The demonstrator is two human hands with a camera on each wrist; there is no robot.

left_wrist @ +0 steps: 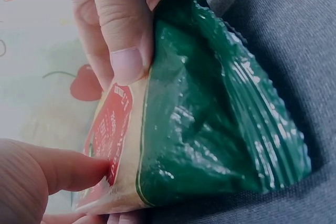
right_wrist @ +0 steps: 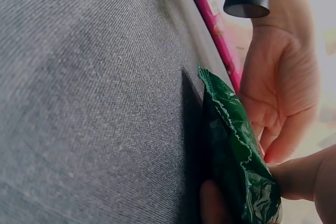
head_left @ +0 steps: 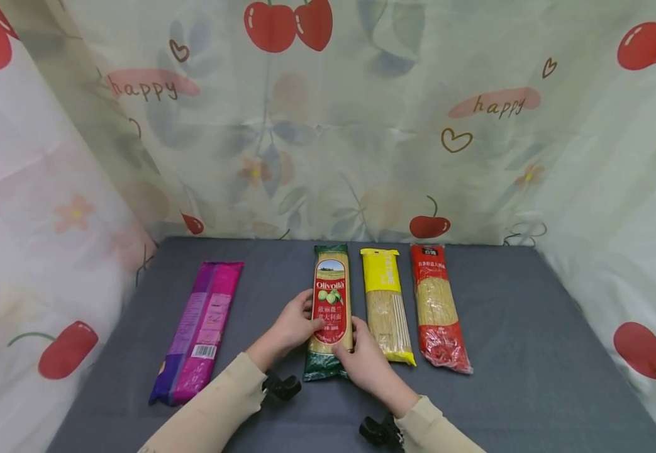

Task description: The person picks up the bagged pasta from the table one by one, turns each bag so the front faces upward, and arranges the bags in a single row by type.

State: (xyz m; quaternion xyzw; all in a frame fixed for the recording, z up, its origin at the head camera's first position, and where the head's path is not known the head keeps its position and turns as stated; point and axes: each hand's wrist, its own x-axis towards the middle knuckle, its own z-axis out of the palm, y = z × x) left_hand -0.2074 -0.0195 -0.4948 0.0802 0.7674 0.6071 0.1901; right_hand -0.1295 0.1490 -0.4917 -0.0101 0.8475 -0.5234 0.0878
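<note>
A spaghetti packet (head_left: 332,296) with a red label and green ends lies upright in the middle of the head view. My left hand (head_left: 295,324) grips its left edge, thumb on the front. On the lower right edge, my right hand (head_left: 366,358) pinches the same packet, its thumb over the front near the green end. Close up in the left wrist view, the crinkled green end (left_wrist: 194,114) is near the grey cloth, with fingers reaching underneath at the left thumb's side. The right wrist view shows a dark shadow beneath that end, and a right fingertip (right_wrist: 212,203) under it.
A yellow spaghetti packet (head_left: 385,308) and a red one (head_left: 438,308) lie to the right. Further left is a purple and pink packet (head_left: 200,333). Grey cloth (head_left: 531,352) covers the table, and patterned curtains (head_left: 328,157) hang behind and at both sides.
</note>
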